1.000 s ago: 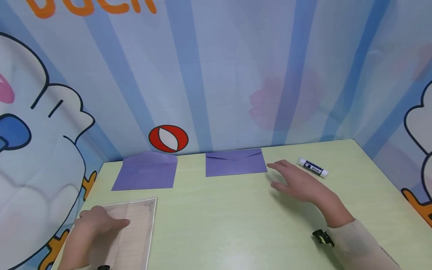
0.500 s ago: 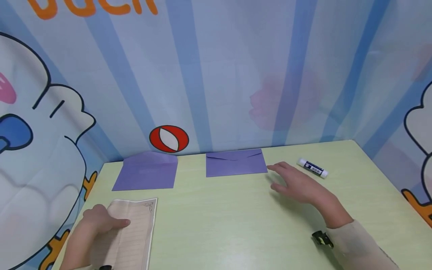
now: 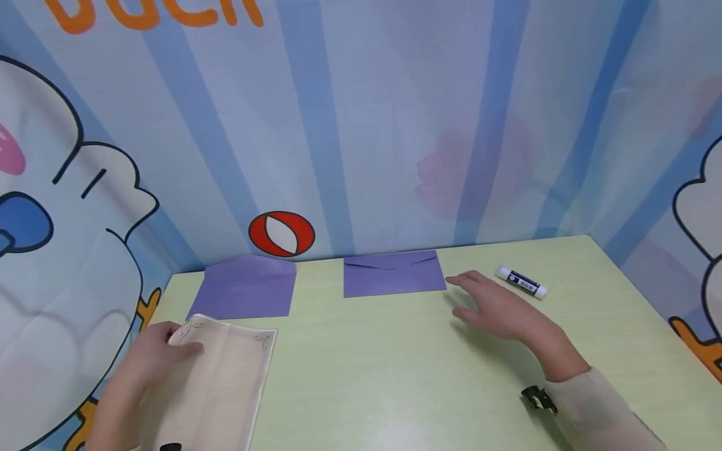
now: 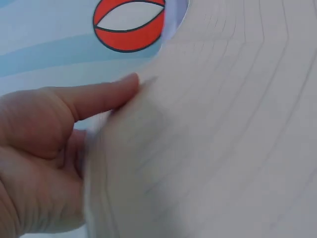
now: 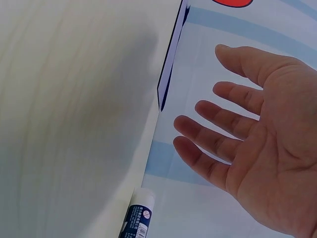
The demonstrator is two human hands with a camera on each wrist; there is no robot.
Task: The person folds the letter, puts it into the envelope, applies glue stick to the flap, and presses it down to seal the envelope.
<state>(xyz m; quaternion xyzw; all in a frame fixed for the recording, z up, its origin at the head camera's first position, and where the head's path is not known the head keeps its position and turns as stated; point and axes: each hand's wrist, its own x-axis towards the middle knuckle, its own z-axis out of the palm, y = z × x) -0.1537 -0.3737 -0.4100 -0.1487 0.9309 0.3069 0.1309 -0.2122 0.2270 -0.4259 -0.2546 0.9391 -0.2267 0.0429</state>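
My left hand (image 3: 158, 354) pinches the left edge of a cream sheet of lined letter paper (image 3: 225, 376) with ornate corners. In the left wrist view the thumb lies over the lined face of the paper (image 4: 223, 124), which bends upward; the other fingers are mostly hidden behind it. My right hand (image 3: 496, 307) hovers over the table with relaxed, spread fingers and holds nothing; its palm shows in the right wrist view. Its fingertips are near a closed purple envelope (image 3: 395, 275). Just beyond it lies a glue stick (image 3: 521, 282) with a white cap.
A second purple envelope (image 3: 248, 291), flap raised, lies at the back left, right behind the paper. The pale table (image 3: 361, 369) meets a blue striped backdrop (image 3: 383, 125) with cartoon prints at its back and sides.
My left hand has lifted the letter paper's far left corner and drawn it up, so the far edge now reaches the left envelope. The right hand stays in place.
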